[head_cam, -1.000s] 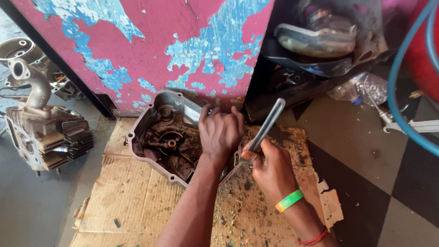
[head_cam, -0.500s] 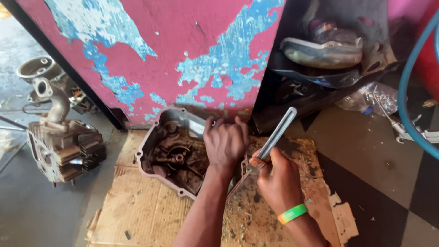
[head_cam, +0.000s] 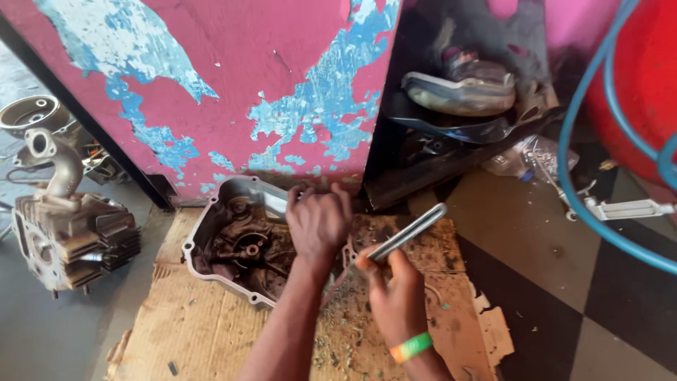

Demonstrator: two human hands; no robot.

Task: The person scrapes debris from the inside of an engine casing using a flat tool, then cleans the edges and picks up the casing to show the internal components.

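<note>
Looking down from the head camera, the left hand lies on the right edge of a greasy engine cover, fingers curled together over its rim. The cover sits open side up on a sheet of cardboard, close to the peeling pink and blue wall. Just right of it, the right hand grips a flat metal tool, fingers wrapped around its lower end, the bar pointing up to the right. An engine block stands on the floor, well left.
</note>
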